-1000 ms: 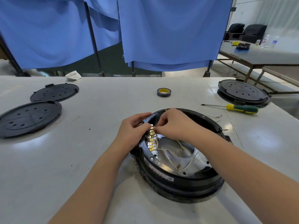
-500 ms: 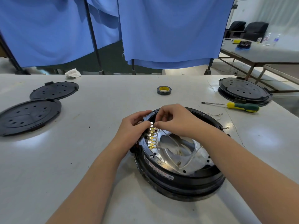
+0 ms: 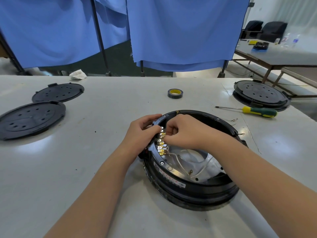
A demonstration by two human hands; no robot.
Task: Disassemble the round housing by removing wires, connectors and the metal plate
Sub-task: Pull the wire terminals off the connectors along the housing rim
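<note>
My right hand (image 3: 187,133) pinches a connector in the gold row (image 3: 161,143) on the housing (image 3: 197,188) rim's left side; my left hand (image 3: 142,133) grips that rim just outside, bracing it.

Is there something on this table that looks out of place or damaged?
Nothing looks damaged. Two loose wires with ring terminals lie on the table beside the round housing, apparently already removed. A crumpled white rag sits at the far edge.

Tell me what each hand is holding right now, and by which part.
The left hand grips the round housing by its rim beside the connector row. The right hand pinches at an upper connector; the exact grip point is hidden.
</note>
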